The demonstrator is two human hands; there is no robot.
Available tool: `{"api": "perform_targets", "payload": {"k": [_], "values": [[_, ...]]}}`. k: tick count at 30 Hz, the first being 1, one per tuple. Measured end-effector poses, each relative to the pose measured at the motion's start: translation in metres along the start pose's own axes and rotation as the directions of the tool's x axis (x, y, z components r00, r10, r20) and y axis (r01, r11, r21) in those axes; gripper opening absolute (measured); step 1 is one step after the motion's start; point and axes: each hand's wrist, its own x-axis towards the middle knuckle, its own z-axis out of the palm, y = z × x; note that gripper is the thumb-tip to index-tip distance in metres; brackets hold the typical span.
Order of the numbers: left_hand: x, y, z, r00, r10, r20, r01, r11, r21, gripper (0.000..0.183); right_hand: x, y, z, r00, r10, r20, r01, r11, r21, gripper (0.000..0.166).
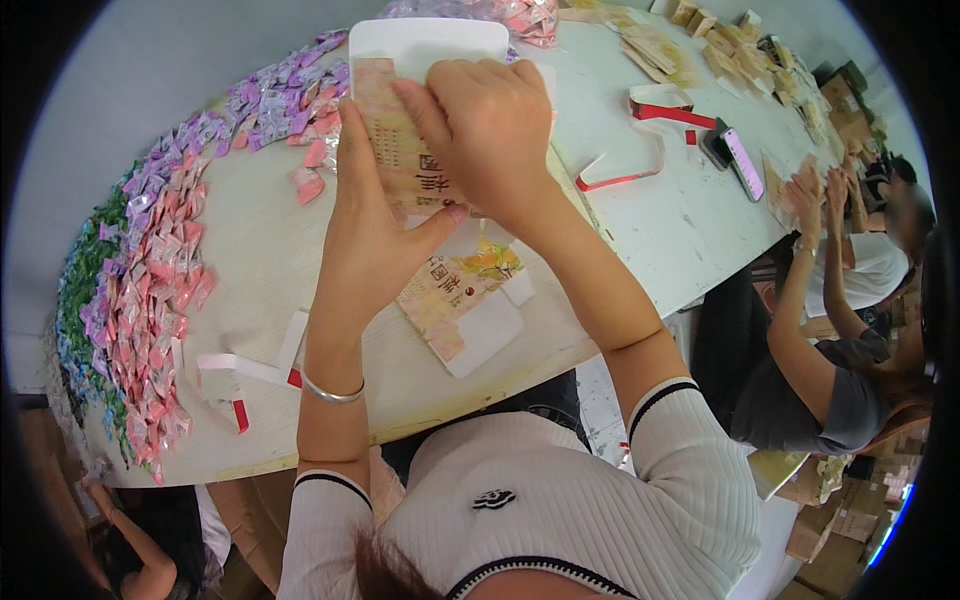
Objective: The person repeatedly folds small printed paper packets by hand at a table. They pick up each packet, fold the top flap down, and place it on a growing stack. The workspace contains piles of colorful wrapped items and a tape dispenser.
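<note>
A flat-looking paper carton [390, 142] with a yellow-pink print and a white flap is held up over the table. My left hand [360, 232] grips it along its left and lower edges, thumb across the bottom. Across its right part lies my right hand [491, 135], fingers curled and thumb on the printed face; its fingertips are hidden. Beneath my hands, a second carton [457, 300] of like print lies on the table, its white flaps spread. White paper strips with red ends [240, 364] rest left of my left forearm.
Heaped small pink sachets [150, 315], purple sachets [277, 97] and green ones [86, 277] line the table's left rim. Red-edged strips [630, 176] and a phone [742, 165] lie to the right. Co-workers' hands [806, 195] are at the right side; another person's arm [139, 540] shows lower left.
</note>
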Motion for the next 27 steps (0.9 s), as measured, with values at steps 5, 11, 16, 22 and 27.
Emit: {"api": "perform_targets", "payload": {"k": [5,11,16,22,27], "values": [[0.005,-0.013,-0.004,0.991,-0.054,0.126,0.077,0.978,-0.192,0.093,0.000,-0.021,0.000,0.992,0.002,0.129,-0.041,0.953,0.301,0.020],[0.008,0.003,-0.011,0.986,-0.054,-0.159,-0.025,0.889,-0.458,0.083,0.016,0.006,-0.032,0.911,0.354,-0.213,-0.172,0.793,0.585,0.028],[0.008,-0.001,-0.006,0.993,0.003,-0.122,-0.066,0.856,-0.512,0.072,0.006,0.005,-0.031,0.488,0.460,0.742,-0.670,-0.349,0.656,0.038],[0.004,-0.011,-0.018,0.999,-0.034,0.015,0.037,0.905,-0.424,0.046,-0.002,0.013,-0.023,0.548,0.336,0.766,-0.641,-0.420,0.642,0.034],[0.012,-0.016,-0.016,0.986,0.137,-0.090,-0.164,0.809,-0.565,0.043,-0.010,0.021,-0.012,0.631,0.158,0.759,-0.648,-0.431,0.628,0.022]]}}
